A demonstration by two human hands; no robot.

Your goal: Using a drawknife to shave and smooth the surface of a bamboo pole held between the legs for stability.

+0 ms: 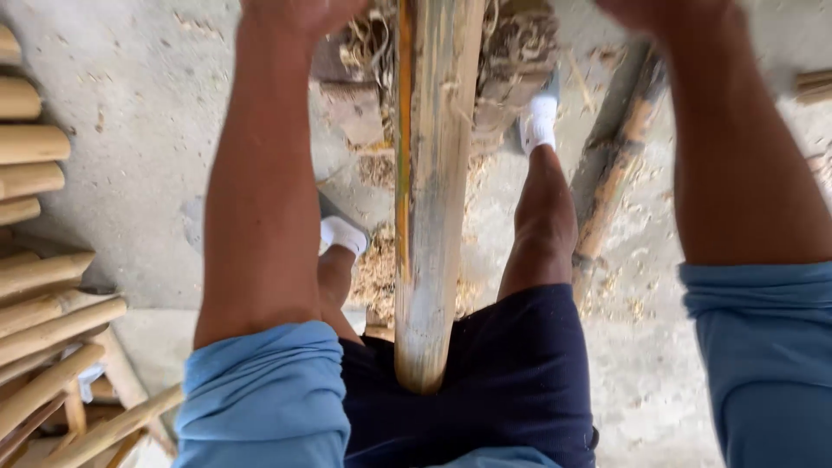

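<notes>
Fingers of both hands cut off by top frame edge, grip can't be told. Left hand (299, 13) and right hand (663, 13) flank a bamboo pole (431, 199) running between the knees, near end at the dark shorts (520, 373). Shavings (377, 273) on concrete floor (130, 113); stacked bamboo poles (39, 295) at left edge.

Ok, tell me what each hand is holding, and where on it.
It cannot be told. The left hand and right hand are cut off at the frame's top edge, either side of the bamboo pole.
</notes>
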